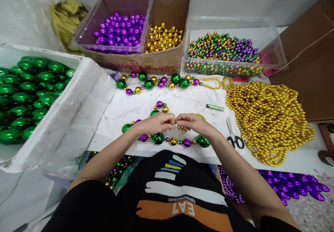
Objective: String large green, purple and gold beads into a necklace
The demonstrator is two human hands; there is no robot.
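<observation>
Over the white cloth, my left hand (165, 122) and my right hand (192, 122) meet fingertip to fingertip. Both are closed in a pinch, with a tiny whitish bit between them, too small to name. Beneath and around them lies a bead necklace (158, 138) of large green, purple and gold beads; my hands hide part of it. Small gold beads (200, 116) show behind and below my right hand. A second bead necklace (149, 84) stretches across the cloth farther back, joined to a strand of small gold beads.
Black-handled scissors (235, 141), a green lighter-like stick (215, 107) and a thin needle-like wire (190, 99) lie nearby. Gold bead strands (268, 120) pile at right. A foam box (86, 96) of green beads stands left; a cardboard box (135, 62) and clear bin (272, 47) stand behind.
</observation>
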